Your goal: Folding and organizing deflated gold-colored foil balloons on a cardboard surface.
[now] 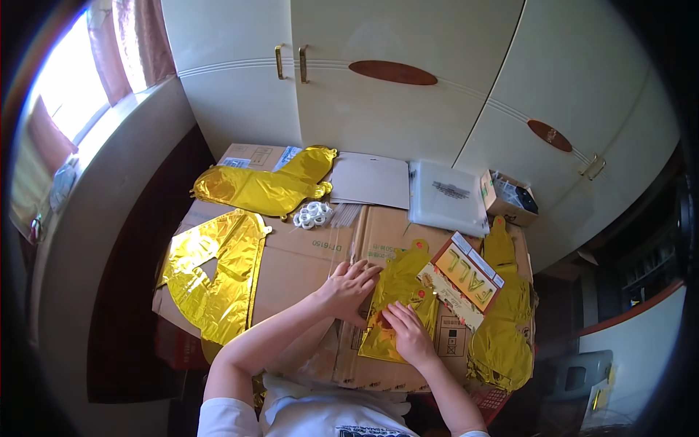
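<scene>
A folded gold foil balloon (405, 277) lies flat on the cardboard in front of me, with small red spots on it. My left hand (349, 291) is open, fingers spread, along the foil's left edge; its fingertips reach the balloon. On the lower part of the same foil rests my right hand (409, 335), open, its fingers laid flat and pressing down. Just right of it, a printed card packet (466, 280) in orange and white with a floral pattern overlaps another gold foil balloon (507, 320), which is flat and wrinkled.
At the left lie a flat gold foil balloon (218, 269) and a puffier one (262, 188). Rolls of white tape (313, 215), a grey board (371, 178), clear plastic bags (448, 193) and a small box (510, 197) line the back, before white cabinets (393, 36).
</scene>
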Motion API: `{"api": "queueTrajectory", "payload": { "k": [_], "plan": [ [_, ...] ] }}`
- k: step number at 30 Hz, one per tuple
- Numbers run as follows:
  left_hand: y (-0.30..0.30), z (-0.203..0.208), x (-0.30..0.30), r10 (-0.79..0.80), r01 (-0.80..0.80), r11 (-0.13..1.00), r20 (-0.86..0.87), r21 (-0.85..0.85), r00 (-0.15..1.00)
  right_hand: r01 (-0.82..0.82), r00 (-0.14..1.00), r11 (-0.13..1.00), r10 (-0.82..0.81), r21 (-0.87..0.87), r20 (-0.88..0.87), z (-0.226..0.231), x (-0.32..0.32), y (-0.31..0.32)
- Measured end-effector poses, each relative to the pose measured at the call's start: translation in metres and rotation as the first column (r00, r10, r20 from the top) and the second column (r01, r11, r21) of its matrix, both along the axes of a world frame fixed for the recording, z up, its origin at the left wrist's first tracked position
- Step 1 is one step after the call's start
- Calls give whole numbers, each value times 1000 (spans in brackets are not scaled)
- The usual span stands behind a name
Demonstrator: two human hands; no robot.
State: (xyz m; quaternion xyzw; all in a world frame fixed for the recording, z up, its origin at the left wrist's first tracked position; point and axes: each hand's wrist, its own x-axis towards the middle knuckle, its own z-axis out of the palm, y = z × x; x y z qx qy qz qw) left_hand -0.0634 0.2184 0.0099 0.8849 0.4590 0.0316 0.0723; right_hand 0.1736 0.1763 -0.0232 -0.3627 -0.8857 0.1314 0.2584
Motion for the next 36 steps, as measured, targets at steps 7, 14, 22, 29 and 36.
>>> {"api": "queueTrajectory", "payload": {
  "k": [7, 14, 22, 29, 36],
  "plan": [
    [0, 2, -2, 0, -1, 999, -25, -33, 1000, -6, 1000, 1000, 6, -3, 11, -3, 0, 1],
    [-6, -13, -1, -45, 44, 997, 29, 62, 999, -12, 1000, 1000, 12, -2, 2, -2, 0, 1],
    [-23, -5, 8, -47, 47, 999, 3, -5, 999, -13, 1000, 1000, 13, -11, -12, -3, 0, 1],
    [-30, -3, 8, -15, 14, 998, -33, -54, 999, -19, 1000, 1000, 19, 6, -6, 0, 1, 0],
    [-35, -1, 6, -24, 19, 996, -50, -86, 998, -15, 1000, 1000, 15, 18, -12, -2, 0, 1]
  ]
}}
